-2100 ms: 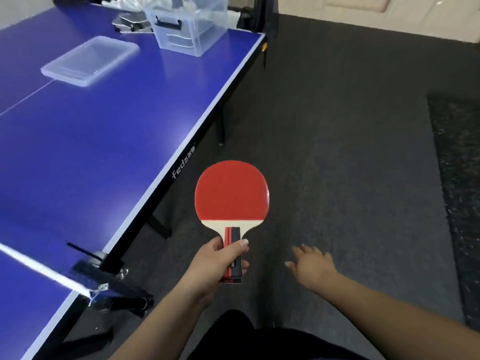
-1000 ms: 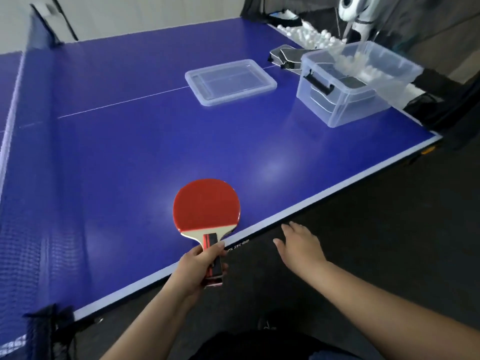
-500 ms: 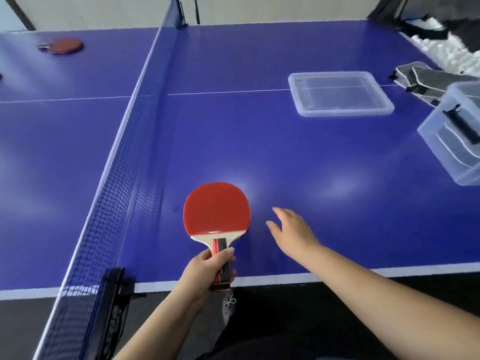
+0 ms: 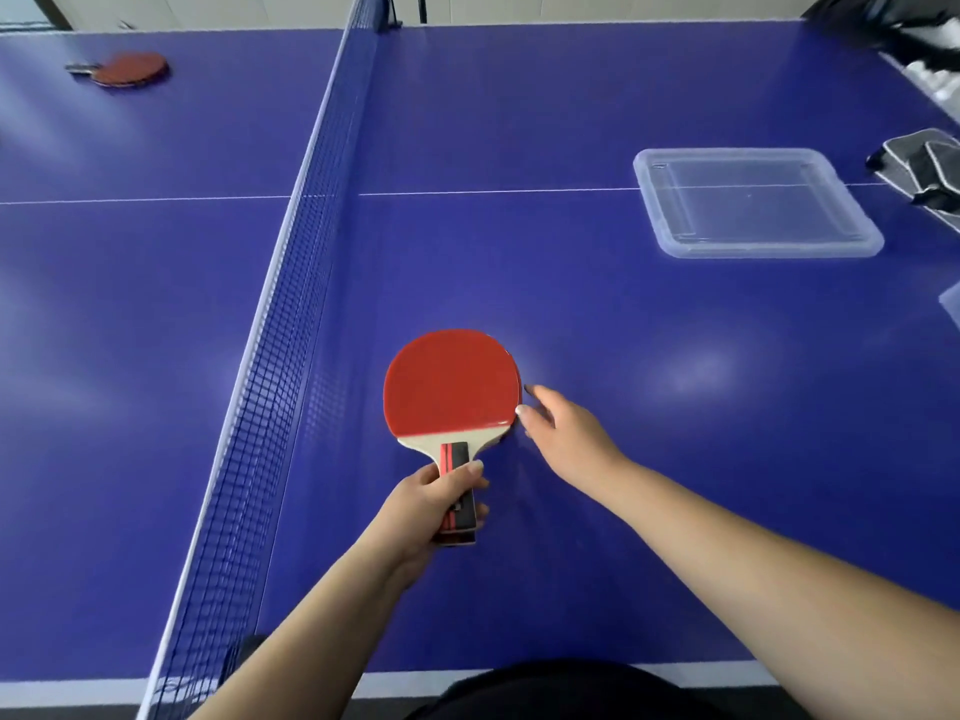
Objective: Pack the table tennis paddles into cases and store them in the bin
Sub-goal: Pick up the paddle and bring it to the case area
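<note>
The blue table tennis table point(image 4: 597, 314) fills almost all of my view, and its far right corner is cut off by the frame. The net point(image 4: 291, 283) crosses it from the far edge to the near edge, on my left side. On the right half lies a clear plastic lid point(image 4: 753, 202), flat on the surface. Beside it, at the right border, I see grey and black paddle cases point(image 4: 922, 171), only partly in view, so I cannot count them. My left hand point(image 4: 434, 504) holds the handle of a red paddle point(image 4: 451, 381), fingers curled around it, the blade above the table near the net. My right hand point(image 4: 563, 431) has relaxed fingers, and one fingertip touches the blade's right edge. A second red paddle point(image 4: 129, 69), blurred, lies beyond the net at far left.
</note>
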